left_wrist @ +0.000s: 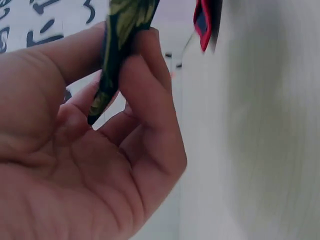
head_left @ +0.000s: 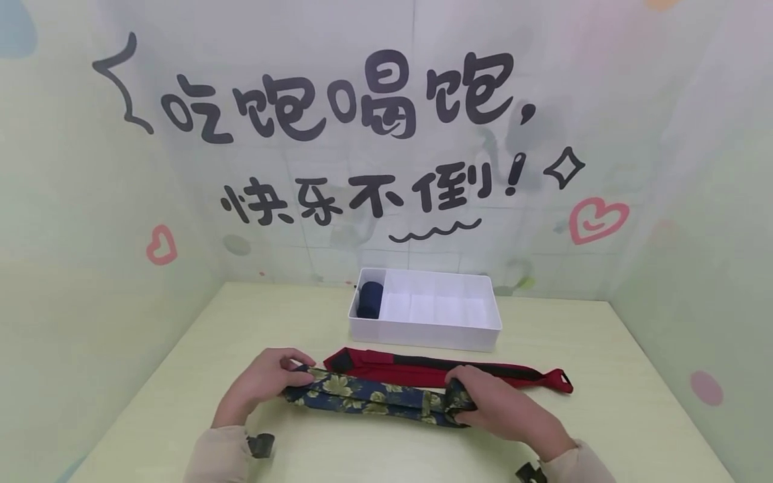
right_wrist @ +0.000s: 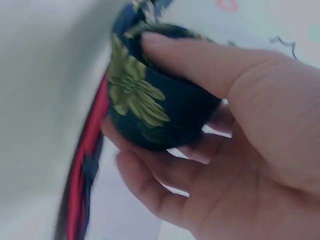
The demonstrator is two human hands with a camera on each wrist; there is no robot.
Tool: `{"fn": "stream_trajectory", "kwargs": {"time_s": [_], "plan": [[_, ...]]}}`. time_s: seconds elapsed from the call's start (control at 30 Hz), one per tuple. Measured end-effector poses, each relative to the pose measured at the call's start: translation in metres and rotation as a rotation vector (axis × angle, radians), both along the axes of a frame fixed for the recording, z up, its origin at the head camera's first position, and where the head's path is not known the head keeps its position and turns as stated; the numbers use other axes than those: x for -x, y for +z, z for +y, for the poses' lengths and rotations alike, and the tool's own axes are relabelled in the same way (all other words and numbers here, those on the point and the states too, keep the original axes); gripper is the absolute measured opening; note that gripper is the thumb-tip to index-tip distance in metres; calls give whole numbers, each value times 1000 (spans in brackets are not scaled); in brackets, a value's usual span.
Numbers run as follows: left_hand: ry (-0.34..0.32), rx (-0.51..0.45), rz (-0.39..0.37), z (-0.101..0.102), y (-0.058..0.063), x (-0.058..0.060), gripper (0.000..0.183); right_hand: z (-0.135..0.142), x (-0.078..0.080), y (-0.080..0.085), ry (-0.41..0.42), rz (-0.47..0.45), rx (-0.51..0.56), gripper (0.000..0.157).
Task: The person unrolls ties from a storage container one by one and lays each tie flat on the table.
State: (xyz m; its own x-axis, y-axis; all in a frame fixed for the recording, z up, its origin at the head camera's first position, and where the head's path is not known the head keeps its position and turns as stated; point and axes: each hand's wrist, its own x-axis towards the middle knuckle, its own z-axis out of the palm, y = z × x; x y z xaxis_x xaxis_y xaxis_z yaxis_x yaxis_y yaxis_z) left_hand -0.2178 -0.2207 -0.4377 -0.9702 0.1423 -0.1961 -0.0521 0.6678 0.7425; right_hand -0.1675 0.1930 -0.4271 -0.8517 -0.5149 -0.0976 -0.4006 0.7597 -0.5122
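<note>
A navy necktie with a yellow-green floral print [head_left: 380, 397] stretches between the two hands above the table. At its left end, my left hand [head_left: 272, 379] pinches the tie between thumb and fingers; the left wrist view shows the tapered tip [left_wrist: 112, 65] hanging into the palm. My right hand [head_left: 501, 402] grips the other end, which is rolled into a coil [right_wrist: 155, 100], with the thumb at the coil's upper opening and the fingers beneath. Just behind lies a folded red necktie [head_left: 374, 365] with a dark lining, flat on the table.
A white divided box [head_left: 429, 333] stands at the back of the table [head_left: 284, 308]. A dark blue roll [head_left: 370, 300] sits in its leftmost compartment; the other compartments hold nothing visible. A printed backdrop [head_left: 362, 248] rises behind and at both sides.
</note>
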Motion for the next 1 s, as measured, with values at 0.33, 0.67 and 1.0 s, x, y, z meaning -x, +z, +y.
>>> {"fn": "stream_trajectory", "kwargs": {"time_s": [0.33,0.67,1.0], "plan": [[18,91,-6,-58,6,4,40,-48,10,-12,34,0,67,51],[100,147,-36,-84,-8,7,44,-84,17,-26,62,97,75,50],[170,227,-40,-75,-12,4,37,-97,20,-29,44,79,40,49]]}}
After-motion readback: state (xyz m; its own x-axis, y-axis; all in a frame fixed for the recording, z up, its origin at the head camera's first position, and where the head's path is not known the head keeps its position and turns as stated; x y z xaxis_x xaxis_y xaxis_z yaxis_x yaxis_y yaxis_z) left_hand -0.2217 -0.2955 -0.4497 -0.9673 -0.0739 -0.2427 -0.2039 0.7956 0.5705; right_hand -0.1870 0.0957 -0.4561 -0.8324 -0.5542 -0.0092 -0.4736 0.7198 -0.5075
